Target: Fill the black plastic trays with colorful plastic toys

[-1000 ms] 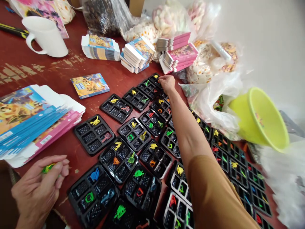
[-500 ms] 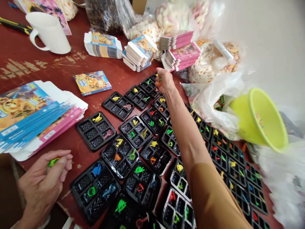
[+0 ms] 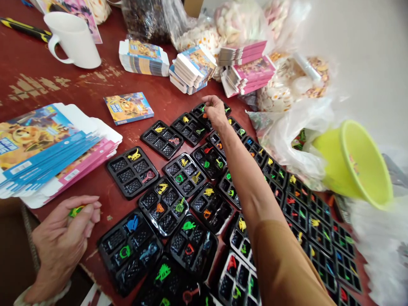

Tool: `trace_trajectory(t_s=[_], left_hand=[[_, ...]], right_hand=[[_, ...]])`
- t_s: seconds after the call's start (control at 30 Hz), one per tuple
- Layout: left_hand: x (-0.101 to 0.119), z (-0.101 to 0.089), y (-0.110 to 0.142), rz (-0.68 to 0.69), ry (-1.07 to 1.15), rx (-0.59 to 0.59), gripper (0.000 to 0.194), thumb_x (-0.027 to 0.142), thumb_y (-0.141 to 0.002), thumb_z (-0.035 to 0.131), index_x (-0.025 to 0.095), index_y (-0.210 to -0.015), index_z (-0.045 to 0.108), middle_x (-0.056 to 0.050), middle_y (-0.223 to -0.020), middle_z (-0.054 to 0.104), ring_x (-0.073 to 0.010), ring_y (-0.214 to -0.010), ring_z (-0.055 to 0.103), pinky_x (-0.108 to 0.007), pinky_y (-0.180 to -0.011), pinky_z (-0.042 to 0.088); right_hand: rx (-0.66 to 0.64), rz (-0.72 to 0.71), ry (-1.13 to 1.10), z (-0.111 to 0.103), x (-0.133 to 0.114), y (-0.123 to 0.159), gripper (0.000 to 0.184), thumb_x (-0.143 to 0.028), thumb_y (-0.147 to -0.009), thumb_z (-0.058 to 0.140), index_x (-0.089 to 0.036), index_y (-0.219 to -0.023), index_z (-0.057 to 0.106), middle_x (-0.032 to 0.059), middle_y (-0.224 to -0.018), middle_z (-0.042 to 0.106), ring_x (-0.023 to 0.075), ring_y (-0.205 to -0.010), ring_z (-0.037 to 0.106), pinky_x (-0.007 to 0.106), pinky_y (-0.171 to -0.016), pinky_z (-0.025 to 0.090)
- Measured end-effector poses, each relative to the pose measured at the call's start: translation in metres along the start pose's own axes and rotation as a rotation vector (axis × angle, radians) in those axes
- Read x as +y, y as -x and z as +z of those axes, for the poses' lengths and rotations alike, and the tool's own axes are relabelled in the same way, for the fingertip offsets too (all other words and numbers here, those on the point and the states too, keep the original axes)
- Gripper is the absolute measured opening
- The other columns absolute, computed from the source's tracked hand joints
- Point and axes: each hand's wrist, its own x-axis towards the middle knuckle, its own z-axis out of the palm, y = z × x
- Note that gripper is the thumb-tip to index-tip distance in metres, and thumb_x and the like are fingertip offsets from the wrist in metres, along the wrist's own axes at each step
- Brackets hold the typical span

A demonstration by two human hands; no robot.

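Several black compartment trays [image 3: 133, 172] lie in rows on a red table [image 3: 41, 85], each holding small coloured plastic toys [image 3: 188, 225]. My right hand [image 3: 215, 111] is stretched out over the far tray [image 3: 204, 113], fingers pinched down on a small orange toy there. My left hand [image 3: 65, 237] rests at the table's near edge, curled round several small green and yellow toys [image 3: 75, 211].
Flat printed cartons are stacked at the left [image 3: 47, 148] and at the back [image 3: 191, 68]. A single carton [image 3: 128, 107] lies alone. A white mug [image 3: 75, 40], a lime bowl [image 3: 353, 161] and plastic bags of sweets [image 3: 287, 80] crowd the far and right sides.
My right hand has drawn slightly left and nearer over the far trays, its fingers now pinching downward. The view has shifted a little; my left hand stays curled round its toys.
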Motion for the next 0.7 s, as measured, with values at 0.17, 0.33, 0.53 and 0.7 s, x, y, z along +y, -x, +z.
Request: trace_trajectory(t_s=[0.17, 0.33, 0.53, 0.7], left_hand=[[0.009, 0.001, 0.001, 0.010, -0.039, -0.017, 0.022, 0.029, -0.065, 0.084, 0.023, -0.085, 0.078, -0.005, -0.070, 0.071, -0.0167, -0.053, 0.058, -0.023, -0.038, 0.036], [0.010, 0.002, 0.001, -0.022, 0.012, 0.009, 0.025, 0.027, -0.059, 0.085, 0.020, -0.082, 0.078, -0.005, -0.070, 0.072, -0.0165, -0.054, 0.059, -0.022, -0.037, 0.036], [-0.008, -0.004, -0.002, 0.065, 0.043, -0.019, 0.021, 0.024, -0.070, 0.084, 0.018, -0.089, 0.079, -0.005, -0.073, 0.072, -0.0151, -0.057, 0.060, -0.020, -0.037, 0.035], [-0.016, -0.004, -0.006, 0.104, 0.093, -0.036, 0.018, 0.022, -0.074, 0.083, 0.015, -0.091, 0.079, -0.005, -0.074, 0.072, -0.0136, -0.055, 0.059, -0.020, -0.037, 0.034]], right_hand=[[0.003, 0.038, -0.059, -0.003, -0.002, 0.006, 0.022, -0.011, -0.079, 0.070, -0.024, -0.096, 0.065, -0.0006, -0.093, 0.063, 0.0162, -0.095, 0.062, 0.031, -0.090, 0.058], [-0.024, 0.050, -0.131, -0.007, -0.003, 0.009, 0.027, -0.009, -0.075, 0.076, -0.023, -0.094, 0.063, 0.0000, -0.096, 0.064, 0.0145, -0.094, 0.063, 0.026, -0.082, 0.059], [-0.033, 0.074, -0.235, -0.010, -0.015, 0.020, 0.025, -0.016, -0.078, 0.078, -0.023, -0.095, 0.061, 0.0017, -0.099, 0.064, 0.0159, -0.093, 0.066, 0.023, -0.068, 0.058], [-0.199, 0.111, -0.459, 0.001, -0.042, 0.052, 0.027, -0.003, -0.073, 0.065, -0.020, -0.094, 0.063, 0.0006, -0.098, 0.068, 0.0129, -0.089, 0.067, 0.022, -0.069, 0.059]])
